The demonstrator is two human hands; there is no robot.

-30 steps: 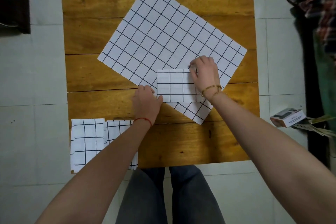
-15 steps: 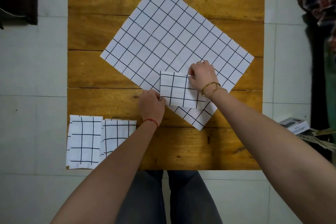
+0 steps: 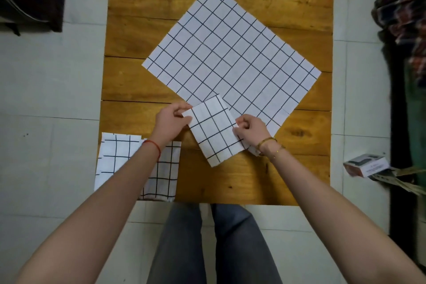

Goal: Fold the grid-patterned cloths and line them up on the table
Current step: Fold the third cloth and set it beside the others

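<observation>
While both hands pinch the folded cloth (image 3: 215, 130), it lies tilted over the near corner of the big unfolded cloth (image 3: 230, 53) on the wooden table (image 3: 242, 180). The left hand (image 3: 171, 120) holds its far-left corner between thumb and fingers; the right hand (image 3: 251, 128) pinches its right edge. Its long axis runs from far-left to near-right, skewed against the table's edge. Two folded cloths (image 3: 115, 157) already sit side by side at the near-left corner, partly hidden under the left forearm. The free slot seems to lie just right of that pair, so the cloth likely needs turning square and moving left and nearer; the left hand is closer to that spot.
</observation>
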